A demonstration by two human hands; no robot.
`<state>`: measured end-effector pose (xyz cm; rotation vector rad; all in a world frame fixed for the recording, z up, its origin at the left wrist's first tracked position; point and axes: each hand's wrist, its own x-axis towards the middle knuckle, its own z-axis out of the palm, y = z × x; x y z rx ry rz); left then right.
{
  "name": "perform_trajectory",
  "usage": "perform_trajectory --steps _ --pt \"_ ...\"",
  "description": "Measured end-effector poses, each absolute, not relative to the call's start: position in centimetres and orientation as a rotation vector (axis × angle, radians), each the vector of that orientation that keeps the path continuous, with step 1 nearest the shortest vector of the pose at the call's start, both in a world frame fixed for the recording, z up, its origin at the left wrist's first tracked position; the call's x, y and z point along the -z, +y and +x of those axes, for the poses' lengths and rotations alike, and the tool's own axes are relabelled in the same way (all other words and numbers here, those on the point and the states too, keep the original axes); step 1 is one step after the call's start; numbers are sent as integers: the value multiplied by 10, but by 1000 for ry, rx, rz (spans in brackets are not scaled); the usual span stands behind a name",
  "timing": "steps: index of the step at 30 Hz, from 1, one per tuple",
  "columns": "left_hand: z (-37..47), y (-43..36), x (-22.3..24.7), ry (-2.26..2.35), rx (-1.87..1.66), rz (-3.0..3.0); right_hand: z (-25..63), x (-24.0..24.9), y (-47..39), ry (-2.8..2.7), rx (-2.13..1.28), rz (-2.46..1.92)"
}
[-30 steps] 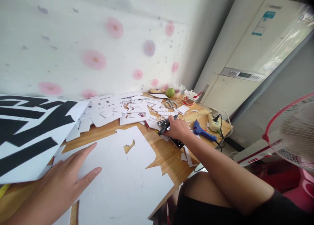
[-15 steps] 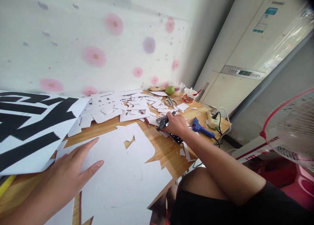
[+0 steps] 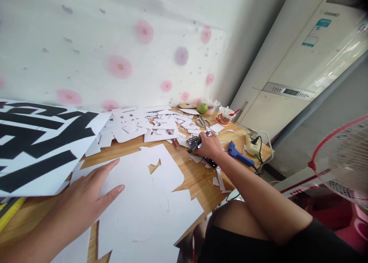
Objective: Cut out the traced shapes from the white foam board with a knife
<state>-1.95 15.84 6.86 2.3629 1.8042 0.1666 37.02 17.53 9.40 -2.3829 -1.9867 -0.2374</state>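
Observation:
My left hand (image 3: 89, 196) lies on a large white foam board sheet (image 3: 143, 213), its thumb and forefinger spread apart. The sheet has jagged cut edges and a small cut-out hole. Farther right, my right hand (image 3: 211, 146) is closed round a black utility knife (image 3: 195, 145), whose thick handle sticks out to the left of the fingers. Under that hand a phone (image 3: 211, 162) with a lit dark screen lies on the wooden table (image 3: 189, 175), partly hidden by the hand and knife.
A sheet with bold black lettering (image 3: 43, 148) lies at left, above a yellow-edged tool (image 3: 13, 213). White scraps (image 3: 161, 125), scissors (image 3: 203, 120), a green fruit (image 3: 202, 108) and a paper tub (image 3: 224, 115) are at the back. A blue glue gun (image 3: 240, 154), power strip (image 3: 253, 146) and fan (image 3: 345, 159) are at right.
The view has swung slightly left, so everything sits a little farther right. My right hand has turned slightly with the knife over the phone; my left hand stays on the sheet.

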Motion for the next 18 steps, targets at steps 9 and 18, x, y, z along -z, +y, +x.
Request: perform_trajectory --steps 9,18 --pt "-23 163 -62 1802 -201 2328 379 -89 178 -1880 109 -2305" --pt "-17 153 -72 1676 -378 2361 420 -103 155 -1203 -33 -1584"
